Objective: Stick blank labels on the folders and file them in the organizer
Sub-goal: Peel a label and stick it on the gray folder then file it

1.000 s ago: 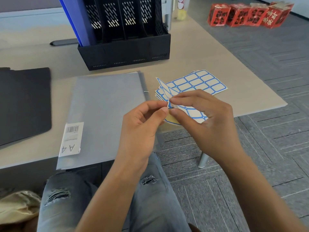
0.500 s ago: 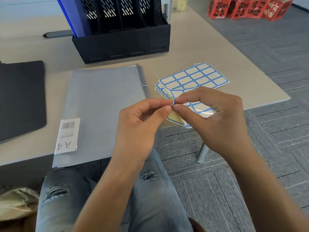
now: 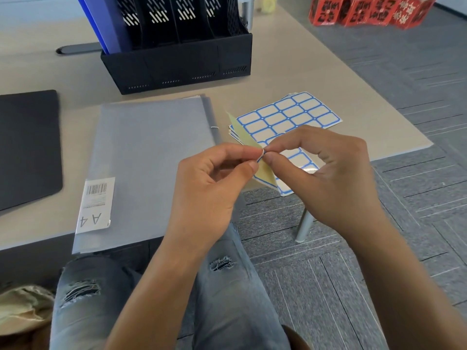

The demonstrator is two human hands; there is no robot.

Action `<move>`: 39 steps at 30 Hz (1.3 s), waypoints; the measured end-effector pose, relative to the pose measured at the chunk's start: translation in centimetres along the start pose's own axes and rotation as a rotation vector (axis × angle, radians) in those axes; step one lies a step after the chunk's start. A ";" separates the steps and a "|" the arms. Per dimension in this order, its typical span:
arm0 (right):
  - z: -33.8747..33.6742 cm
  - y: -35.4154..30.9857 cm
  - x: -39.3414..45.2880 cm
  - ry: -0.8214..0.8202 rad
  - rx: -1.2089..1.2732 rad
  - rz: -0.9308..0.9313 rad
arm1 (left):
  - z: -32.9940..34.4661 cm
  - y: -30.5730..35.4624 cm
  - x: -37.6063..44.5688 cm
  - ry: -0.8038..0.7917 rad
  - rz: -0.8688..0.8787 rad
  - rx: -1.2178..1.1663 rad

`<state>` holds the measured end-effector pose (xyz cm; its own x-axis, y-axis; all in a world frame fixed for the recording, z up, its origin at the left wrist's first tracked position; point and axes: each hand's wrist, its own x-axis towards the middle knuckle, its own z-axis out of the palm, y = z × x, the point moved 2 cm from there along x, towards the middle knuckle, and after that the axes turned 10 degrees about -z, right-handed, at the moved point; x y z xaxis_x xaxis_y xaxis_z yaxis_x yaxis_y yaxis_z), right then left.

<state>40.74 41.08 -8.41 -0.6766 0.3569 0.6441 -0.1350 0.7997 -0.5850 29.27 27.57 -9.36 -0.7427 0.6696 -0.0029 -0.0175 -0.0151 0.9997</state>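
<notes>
**Two hands pinching one label sheet at the worktop's near edge**

Both of your hands meet at the centre of the view. Your left hand (image 3: 214,183) has its thumb and forefinger curled onto a label sheet (image 3: 246,136), whose yellowish backing faces you and stands tilted up off the stack. Your right hand (image 3: 326,173) pinches a small blue-edged label corner (image 3: 261,154) right where the two hands touch; its other fingers are loosely curled.

Just behind your hands, toward 1 o'clock, the stack of label sheets (image 3: 290,114) lies flat on the worktop (image 3: 303,59), its near corner overhanging the edge. At 10 o'clock from your hands, the grey folder (image 3: 151,160) lies flat, its near end past the worktop's edge, with a white barcode sticker (image 3: 95,205) marked A4 on its near left corner.

At 12 o'clock, well apart, the black organizer (image 3: 182,64) stands with a blue folder (image 3: 106,21) upright in its leftmost slot. A black mat (image 3: 27,145) lies at 9 o'clock. Red boxes (image 3: 371,11) sit on the floor at 2 o'clock.
</notes>
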 end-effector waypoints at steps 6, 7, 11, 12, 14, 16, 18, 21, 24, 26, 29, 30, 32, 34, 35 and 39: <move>0.1 0.1 0.1 -0.033 0.106 0.175 | -0.3 -0.4 0.2 0.005 0.016 0.066; 0.2 0.1 0.1 -0.040 0.116 0.189 | -0.4 -0.5 0.2 0.002 0.016 0.073; 0.7 0.2 0.2 -0.049 0.123 0.214 | -0.2 -0.7 0.2 0.003 0.012 0.079; 0.8 0.2 0.2 -0.045 0.125 0.211 | -0.1 -0.8 0.2 0.006 0.007 0.070; 1.1 0.4 0.1 -0.028 0.139 0.212 | 0.1 -0.9 0.2 0.001 -0.013 0.043; 1.5 0.6 -0.2 -0.014 0.127 0.213 | 0.4 -1.0 0.1 0.001 -0.048 0.006; 2.1 0.8 -0.5 -0.011 0.094 0.194 | 0.7 -1.1 0.0 0.029 -0.085 -0.027; 2.5 1.2 -0.8 -0.021 0.051 0.149 | 0.8 -1.5 0.2 0.083 -0.130 -0.035; 2.6 1.4 -0.9 -0.015 0.062 0.156 | 0.8 -1.7 0.9 0.113 -0.145 0.006; 2.5 1.5 -0.9 0.019 0.107 0.210 | 0.9 -1.5 1.4 0.116 -0.136 0.032; 2.1 2.0 -0.6 0.110 0.179 0.313 | 1.3 -1.3 2.3 0.102 -0.137 0.077; 1.9 2.3 -0.4 0.152 0.208 0.355 | 1.5 -1.3 2.7 0.105 -0.140 0.095; 1.4 3.0 -0.1 0.257 0.257 0.437 | 2.0 -1.2 3.6 0.120 -0.145 0.131; 0.9 3.7 0.2 0.356 0.315 0.507 | 2.7 -1.1 4.5 0.142 -0.156 0.152; 0.6 4.0 0.3 0.401 0.364 0.546 | 3.1 -1.0 4.9 0.152 -0.164 0.159; -0.7 5.0 0.9 0.530 0.522 0.682 | 4.3 -0.7 6.6 0.193 -0.180 0.204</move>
<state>39.96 45.76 -10.42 -0.3358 0.9293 0.1536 -0.2256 0.0790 -0.9710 27.25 35.21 -9.95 -0.8534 0.4945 -0.1646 -0.0402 0.2525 0.9668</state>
